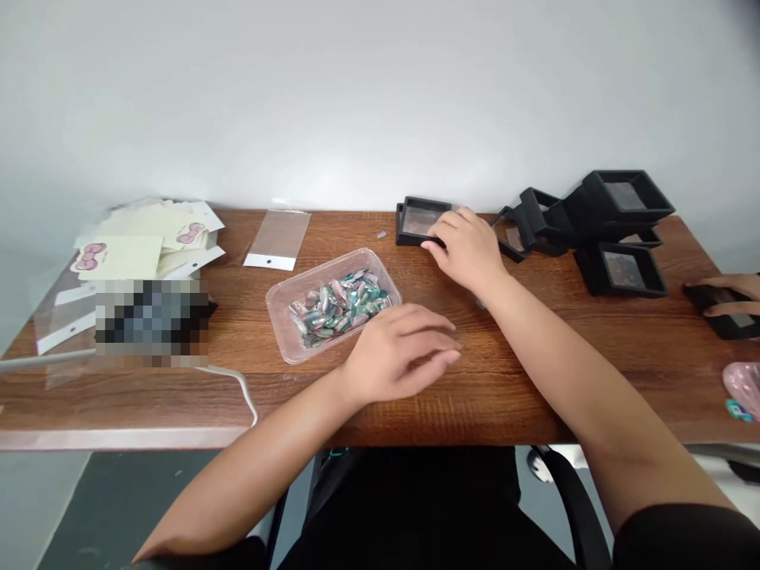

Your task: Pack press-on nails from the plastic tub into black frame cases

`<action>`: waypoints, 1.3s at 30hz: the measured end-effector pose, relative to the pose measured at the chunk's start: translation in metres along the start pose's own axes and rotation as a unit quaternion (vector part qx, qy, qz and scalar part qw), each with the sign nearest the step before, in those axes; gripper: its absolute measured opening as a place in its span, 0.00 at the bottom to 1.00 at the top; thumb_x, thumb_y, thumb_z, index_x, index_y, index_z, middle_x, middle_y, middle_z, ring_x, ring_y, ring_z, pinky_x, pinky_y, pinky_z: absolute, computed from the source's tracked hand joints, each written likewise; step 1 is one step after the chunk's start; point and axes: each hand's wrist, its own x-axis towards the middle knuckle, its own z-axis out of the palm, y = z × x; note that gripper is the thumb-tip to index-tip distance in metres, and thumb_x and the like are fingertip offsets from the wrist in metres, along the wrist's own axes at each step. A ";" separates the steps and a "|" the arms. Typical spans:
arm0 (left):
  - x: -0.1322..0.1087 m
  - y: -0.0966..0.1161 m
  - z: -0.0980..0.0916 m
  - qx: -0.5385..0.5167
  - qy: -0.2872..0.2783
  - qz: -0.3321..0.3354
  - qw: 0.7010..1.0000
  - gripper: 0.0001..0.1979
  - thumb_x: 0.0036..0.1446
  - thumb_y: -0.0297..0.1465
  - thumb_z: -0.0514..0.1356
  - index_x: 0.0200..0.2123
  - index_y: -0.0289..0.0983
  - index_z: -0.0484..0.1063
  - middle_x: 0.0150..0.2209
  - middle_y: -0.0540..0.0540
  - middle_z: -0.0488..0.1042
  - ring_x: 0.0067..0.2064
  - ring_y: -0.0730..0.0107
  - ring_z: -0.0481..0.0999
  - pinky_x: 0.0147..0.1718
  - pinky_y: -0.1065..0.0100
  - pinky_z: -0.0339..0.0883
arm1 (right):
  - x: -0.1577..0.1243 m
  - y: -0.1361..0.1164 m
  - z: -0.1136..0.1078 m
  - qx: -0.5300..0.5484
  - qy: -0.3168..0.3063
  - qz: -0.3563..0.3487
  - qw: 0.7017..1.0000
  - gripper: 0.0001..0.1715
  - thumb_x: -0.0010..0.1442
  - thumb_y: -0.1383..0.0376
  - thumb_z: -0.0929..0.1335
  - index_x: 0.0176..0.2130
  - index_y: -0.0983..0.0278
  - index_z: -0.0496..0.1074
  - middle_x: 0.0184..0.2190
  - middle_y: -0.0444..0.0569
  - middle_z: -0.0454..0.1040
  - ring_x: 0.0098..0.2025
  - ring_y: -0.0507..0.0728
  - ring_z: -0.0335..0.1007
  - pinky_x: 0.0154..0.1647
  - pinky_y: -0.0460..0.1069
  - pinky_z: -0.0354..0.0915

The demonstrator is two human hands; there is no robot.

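My left hand [404, 348] is held over the table in front of a clear plastic tub [283, 317], its fingers stretched forward and holding nothing. Inside the tub lies a heap of shiny small pieces [341, 305] in green, pink and blue. Further back, my right hand [469, 245] grips the right end of a shallow black box [409, 237] near the wall, thumb at its front side. The box has a clear or pale panel inside, and my fingers hide its right end. Part of a small greenish piece [480, 304] shows beside my right forearm.
Several black boxes [629, 194] are piled at the back right. At the far right another person's hand [733, 293] holds a black box. Cream cards [134, 252] and clear bags lie at the left near a cable [237, 380]. One clear bag [279, 233] lies behind the tub.
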 end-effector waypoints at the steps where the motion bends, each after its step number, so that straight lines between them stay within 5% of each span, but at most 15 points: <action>1: 0.001 -0.001 0.001 -0.008 0.024 -0.011 1.000 0.04 0.63 0.29 0.61 0.38 0.37 0.77 0.41 0.45 0.80 0.42 0.68 0.79 0.44 0.63 0.73 | -0.006 0.001 -0.005 0.034 0.017 0.009 0.999 0.08 0.64 0.62 0.68 0.37 0.63 0.76 0.40 0.54 0.77 0.47 0.65 0.66 0.45 0.59 0.64; 5: 0.000 0.004 0.007 0.017 0.057 0.005 0.998 0.04 0.60 0.28 0.64 0.39 0.38 0.76 0.35 0.47 0.77 0.37 0.69 0.76 0.38 0.64 0.71 | -0.037 -0.003 -0.035 0.271 0.105 0.085 0.953 0.09 0.61 0.59 0.71 0.32 0.61 0.72 0.32 0.47 0.73 0.37 0.58 0.68 0.39 0.55 0.67; 9: 0.005 0.012 0.016 0.038 0.082 0.022 0.996 0.10 0.57 0.29 0.65 0.43 0.38 0.73 0.36 0.48 0.73 0.38 0.68 0.74 0.37 0.65 0.71 | -0.067 -0.013 -0.060 0.631 0.056 0.126 0.763 0.11 0.61 0.57 0.73 0.34 0.61 0.71 0.30 0.43 0.73 0.29 0.52 0.69 0.30 0.48 0.70; 11: 0.010 0.012 0.020 0.067 0.128 0.006 0.990 0.13 0.55 0.29 0.66 0.44 0.38 0.70 0.39 0.47 0.71 0.41 0.67 0.74 0.40 0.64 0.71 | -0.075 -0.016 -0.062 0.736 -0.007 0.126 0.665 0.14 0.60 0.54 0.73 0.35 0.61 0.71 0.28 0.42 0.72 0.26 0.50 0.69 0.22 0.45 0.68; 13: 0.013 0.012 0.023 0.109 0.179 -0.001 0.978 0.17 0.53 0.30 0.69 0.45 0.38 0.68 0.42 0.46 0.69 0.44 0.66 0.72 0.43 0.63 0.70 | -0.079 -0.017 -0.060 0.791 -0.043 0.114 0.599 0.15 0.59 0.53 0.73 0.33 0.61 0.70 0.25 0.41 0.70 0.23 0.49 0.67 0.17 0.42 0.65; 16: 0.013 0.011 0.022 0.153 0.207 0.012 0.966 0.21 0.53 0.30 0.70 0.48 0.37 0.68 0.42 0.46 0.68 0.44 0.67 0.71 0.44 0.64 0.70 | -0.083 -0.018 -0.053 0.821 -0.072 0.104 0.557 0.14 0.57 0.57 0.75 0.32 0.62 0.71 0.24 0.40 0.69 0.23 0.49 0.69 0.16 0.40 0.65; 21: 0.007 0.006 0.014 0.133 0.105 0.027 0.985 0.12 0.59 0.33 0.67 0.46 0.38 0.73 0.38 0.46 0.76 0.42 0.62 0.74 0.45 0.59 0.69 | -0.091 -0.021 -0.053 0.842 -0.136 0.095 0.513 0.10 0.58 0.61 0.74 0.35 0.64 0.72 0.28 0.43 0.76 0.22 0.49 0.73 0.16 0.41 0.69; 26: 0.000 0.006 0.016 0.041 0.065 0.025 0.997 0.09 0.63 0.34 0.64 0.45 0.38 0.72 0.37 0.48 0.80 0.40 0.65 0.77 0.42 0.62 0.72 | -0.095 -0.022 -0.059 0.842 -0.172 0.084 0.504 0.06 0.58 0.64 0.73 0.36 0.63 0.73 0.29 0.44 0.78 0.22 0.50 0.74 0.19 0.43 0.70; 33: -0.001 0.013 0.018 -0.065 0.051 0.017 0.996 0.06 0.66 0.35 0.60 0.42 0.38 0.70 0.36 0.47 0.79 0.38 0.68 0.79 0.41 0.65 0.73 | -0.094 -0.018 -0.063 0.821 -0.224 0.096 0.516 0.14 0.61 0.56 0.70 0.34 0.65 0.75 0.29 0.50 0.79 0.28 0.56 0.77 0.29 0.50 0.74; 36: -0.001 0.014 0.016 -0.116 0.071 -0.020 0.991 0.05 0.67 0.34 0.59 0.41 0.39 0.68 0.35 0.47 0.77 0.36 0.69 0.78 0.38 0.66 0.73 | -0.096 -0.018 -0.062 0.799 -0.194 0.067 0.565 0.17 0.63 0.53 0.69 0.36 0.65 0.75 0.29 0.49 0.78 0.27 0.55 0.75 0.26 0.49 0.72; 39: -0.007 0.015 0.019 -0.184 0.115 -0.072 0.973 0.05 0.67 0.32 0.59 0.43 0.38 0.67 0.36 0.46 0.75 0.37 0.69 0.77 0.38 0.66 0.73 | -0.098 -0.023 -0.059 0.726 -0.128 0.024 0.675 0.16 0.60 0.54 0.72 0.40 0.64 0.76 0.29 0.47 0.77 0.28 0.52 0.72 0.27 0.47 0.70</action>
